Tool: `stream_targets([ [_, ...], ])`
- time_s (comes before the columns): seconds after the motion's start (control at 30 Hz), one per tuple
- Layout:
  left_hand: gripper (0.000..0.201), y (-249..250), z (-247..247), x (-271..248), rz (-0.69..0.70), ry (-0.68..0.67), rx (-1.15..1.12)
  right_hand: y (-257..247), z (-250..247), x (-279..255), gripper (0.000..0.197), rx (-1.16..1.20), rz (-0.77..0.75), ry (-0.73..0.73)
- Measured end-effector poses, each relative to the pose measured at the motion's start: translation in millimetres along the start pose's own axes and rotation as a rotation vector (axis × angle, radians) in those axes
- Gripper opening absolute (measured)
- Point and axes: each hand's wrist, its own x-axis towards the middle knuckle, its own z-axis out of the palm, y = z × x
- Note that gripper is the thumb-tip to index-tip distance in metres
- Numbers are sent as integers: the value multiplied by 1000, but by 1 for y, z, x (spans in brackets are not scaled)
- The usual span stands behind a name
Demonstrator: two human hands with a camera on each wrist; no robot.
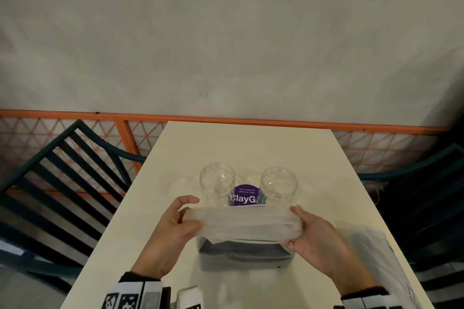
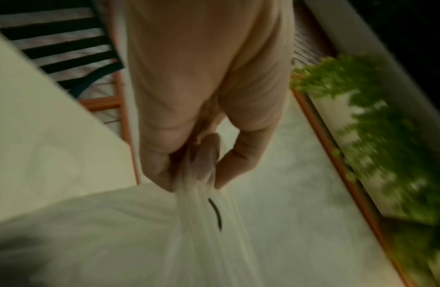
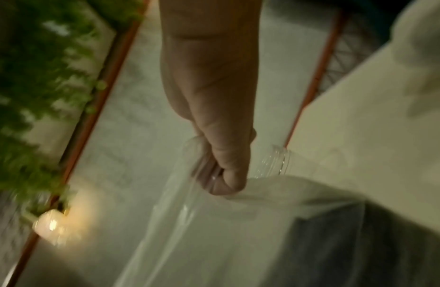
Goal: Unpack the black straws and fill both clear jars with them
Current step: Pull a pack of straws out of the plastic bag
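**Clear plastic stretched between our two hands**

Translucent plastic wrap (image 1: pixel 244 223) runs taut between our hands, above the dark pack of black straws (image 1: pixel 244 252) resting on the cream table (image 1: pixel 251 148). Our left hand (image 1: pixel 173 228) pinches one bunched end between thumb and curled fingers; our right hand (image 1: pixel 312 236) closes round the other end.

Just behind the pack stand two clear jars, the left jar (image 1: pixel 217 182) and the right jar (image 1: pixel 279 185), both open-topped and with no straws in them. Between them a purple label (image 1: pixel 244 197) shows, its lower part cut off by the stretched wrap. Another pale plastic sheet (image 1: pixel 371 241) lies near our right wrist. Dark slatted chairs (image 1: pixel 57 178) flank the table, and an orange lattice railing (image 1: pixel 125 130) runs behind it.

Both wrist views are blurred: single straws cannot be made out, only a grey mass under film (image 3: pixel 337 242).
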Motion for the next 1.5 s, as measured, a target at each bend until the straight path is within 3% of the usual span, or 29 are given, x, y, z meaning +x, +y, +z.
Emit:
stream_targets([
  [0.1,28,-5,7,3,88,237,399,6,3,-9,22,-270,-82,-77],
  [0.2,25,-11,4,3,200,396,782,13,0,-12,27,-601,-108,-86],
  [0.3,16,-10,-2,1,232,425,845,10,2,-16,6,-935,-241,40],
  [0.4,10,-12,-1,2,199,325,693,12,-1,-11,12,-1129,-392,173],
  [0.47,16,-14,7,1,106,216,451,15,-2,-7,13,-1114,-446,196],
  [0.53,20,-16,13,-1,-21,128,210,20,-3,-6,13,-1031,-401,168],
  [0.67,23,-16,9,0,-196,65,18,24,-12,-6,5,-1025,-339,196],
  [0.77,36,-17,3,1,-318,15,-117,19,-18,-4,22,-1010,-338,239],
  [0.97,32,-14,6,2,-476,-27,-322,9,-20,1,19,-154,74,156],
  [1.13,44,-23,7,-7,-418,-124,-199,4,-22,5,26,84,96,180],
  [1.23,62,-29,2,-5,-375,-82,-114,5,-24,5,29,72,92,109],
  [1.3,55,-30,-2,-1,-328,-20,-39,9,-24,3,37,19,79,-17],
  [1.37,42,-28,-2,0,-280,46,83,13,-22,1,31,-180,38,-88],
  [1.43,31,-26,0,-2,-242,74,171,18,-28,7,33,-462,-56,-10],
  [1.5,39,-25,0,-4,-221,82,263,21,-28,13,40,-769,-162,151],
])
